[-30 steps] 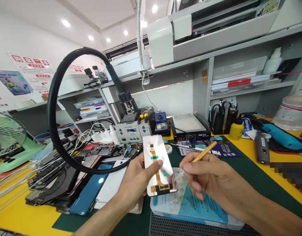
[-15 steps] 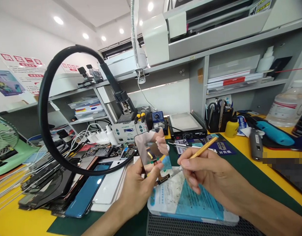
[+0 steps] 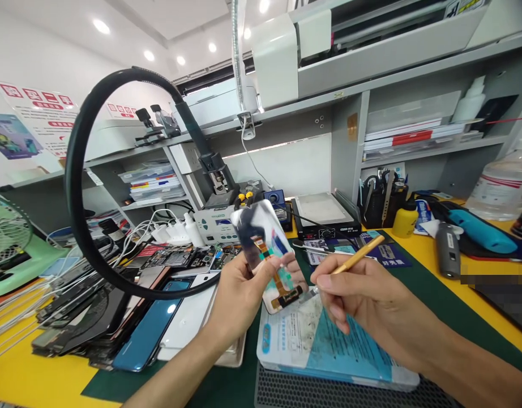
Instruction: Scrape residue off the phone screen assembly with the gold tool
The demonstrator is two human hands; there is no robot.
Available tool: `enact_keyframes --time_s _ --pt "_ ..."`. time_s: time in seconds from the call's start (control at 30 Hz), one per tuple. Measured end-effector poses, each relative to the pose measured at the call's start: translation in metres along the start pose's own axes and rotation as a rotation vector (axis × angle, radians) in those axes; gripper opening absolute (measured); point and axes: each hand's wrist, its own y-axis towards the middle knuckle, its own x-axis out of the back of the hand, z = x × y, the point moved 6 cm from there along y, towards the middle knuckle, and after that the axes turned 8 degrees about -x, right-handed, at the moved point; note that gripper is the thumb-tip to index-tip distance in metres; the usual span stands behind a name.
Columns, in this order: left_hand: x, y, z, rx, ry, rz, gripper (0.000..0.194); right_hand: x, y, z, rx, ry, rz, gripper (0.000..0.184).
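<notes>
My left hand (image 3: 238,297) grips a glossy phone screen panel (image 3: 272,224), thumb across its mirror-like back, fingers behind. An orange-brown flex cable (image 3: 279,286) runs down the panel to a dark connector strip at the lower edge. Held like a pen in my right hand (image 3: 367,292) is a gold-handled blade tool (image 3: 358,254). Its thin, flat tip points at the panel's lower right corner; whether it touches cannot be made out. Under both hands lies a blue and white box (image 3: 350,351) on a black perforated mat (image 3: 295,391).
Phones and phone parts, including a blue phone (image 3: 153,328), are piled at the left. A thick black hose (image 3: 74,187) loops over them. Behind stand a soldering station (image 3: 214,226) and a flat heating plate (image 3: 322,212). A yellow bottle (image 3: 404,220) is at the right.
The panel has tilted in my left hand, so more of its back and the lower flex cable show. My right hand keeps the tool near its lower corner. The view has shifted slightly.
</notes>
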Motion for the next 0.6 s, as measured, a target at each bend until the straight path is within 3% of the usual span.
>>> enact_keyframes --time_s 0.17,0.27,0.43,0.6 --pt "-0.027 -0.006 0.011 0.282 -0.085 0.348 0.027 0.002 0.0 0.004 0.01 0.0 -0.007 0.015" --pt "-0.036 -0.008 0.011 0.352 -0.059 0.481 0.026 0.003 0.0 0.004 -0.006 -0.015 -0.015 0.017" --pt "-0.037 -0.002 0.007 0.333 0.153 0.583 0.035 0.004 0.001 0.003 -0.028 -0.022 -0.029 0.018" --pt "-0.015 0.006 0.005 0.256 0.451 0.562 0.04 0.005 0.0 0.002 -0.043 -0.041 -0.061 0.02"
